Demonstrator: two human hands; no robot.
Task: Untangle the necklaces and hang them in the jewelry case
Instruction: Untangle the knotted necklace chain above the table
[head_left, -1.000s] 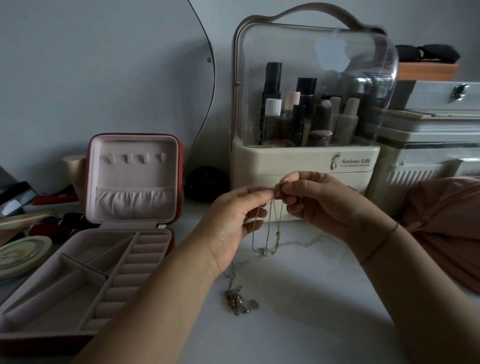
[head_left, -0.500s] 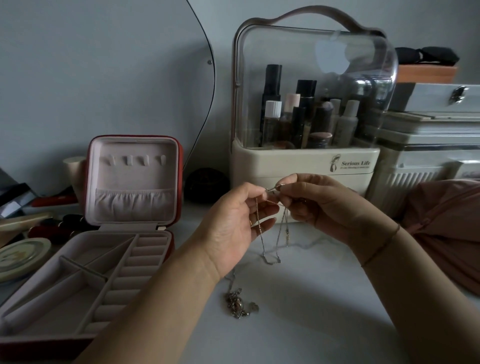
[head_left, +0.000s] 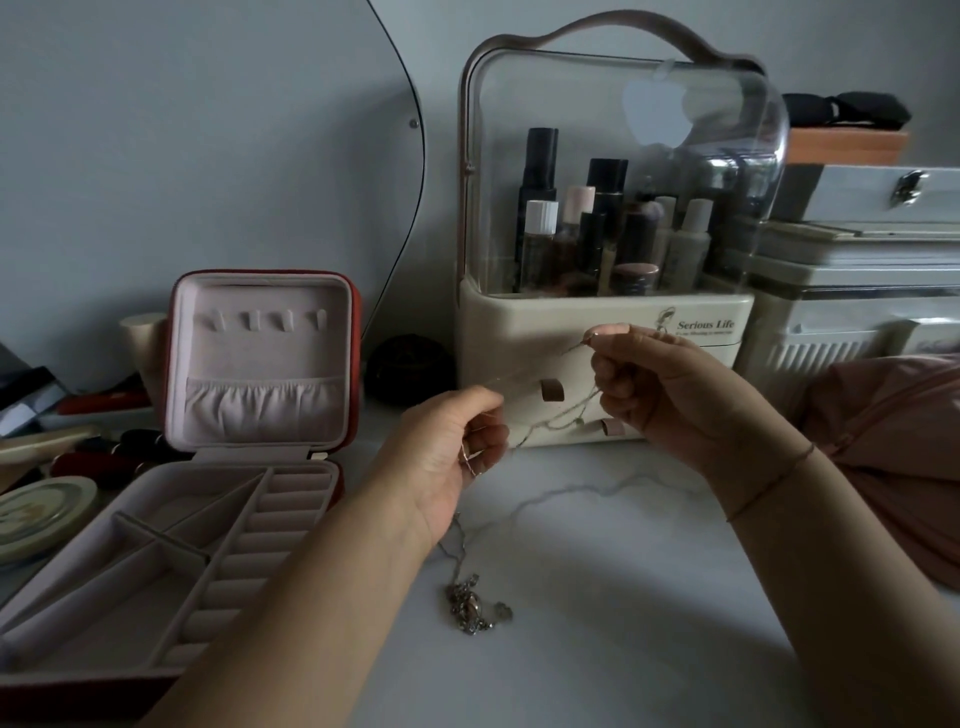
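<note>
Both hands were up over the white tabletop (head_left: 649, 597), a little apart. Left hand (head_left: 452, 447) pinched a thin chain (head_left: 553, 422), fingers curled. Right hand (head_left: 660, 395) pinched the same chain at thumb and forefinger, other fingers curled in. The chain sagged between them, blurred. Tangled necklace clump (head_left: 470, 605) lay on the tabletop below the left wrist. Jewelry case (head_left: 260, 364) stood open at left.

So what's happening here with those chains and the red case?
A person's left hand and right hand each pinch a thin chain, stretched between them above the table. A knotted clump lies below, with chain running up toward the left hand. The case stands open at left, its hooks bare; nothing is hung yet.
</note>
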